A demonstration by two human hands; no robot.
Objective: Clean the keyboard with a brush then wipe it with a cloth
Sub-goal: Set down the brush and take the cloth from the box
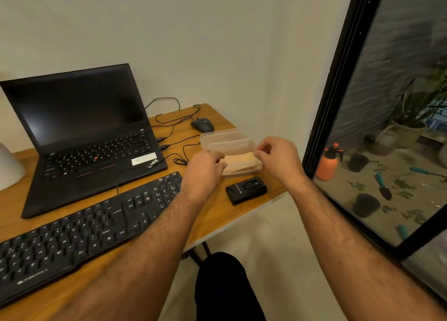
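A white rounded object (9,165) stands at the far left edge of the wooden surface (217,214), left of the keyboard (82,231). The black keyboard lies along the near left part of the surface, angled, with its right end pointing toward the box (232,151). Behind the keyboard sits an open laptop (82,132) with a dark screen. Thin black cables (174,117) run from the laptop's right side across the surface behind the keyboard's right end to a dark mouse (202,124) near the wall. Right of the keyboard, the left hand (205,168) reaches over the near left corner of a clear plastic box; its fingers (217,155) are curled toward the box edge, but whether they grip it cannot be told. A clear lid (229,145) is tilted up over the box, and a pale cloth (242,162) lies folded inside beneath it. A small black case (246,190) rests on the surface just in front of the box, right of the keyboard. The right hand (278,158) is at the lid's right end, its fingers (262,151) curled and pinching the lid's edge. Farther right of the keyboard, beyond the surface, a black-framed glass pane (338,83) shows an orange spray bottle (329,163), dark pots (365,204) and a trowel (383,187) on the ground outside. No brush can be made out.
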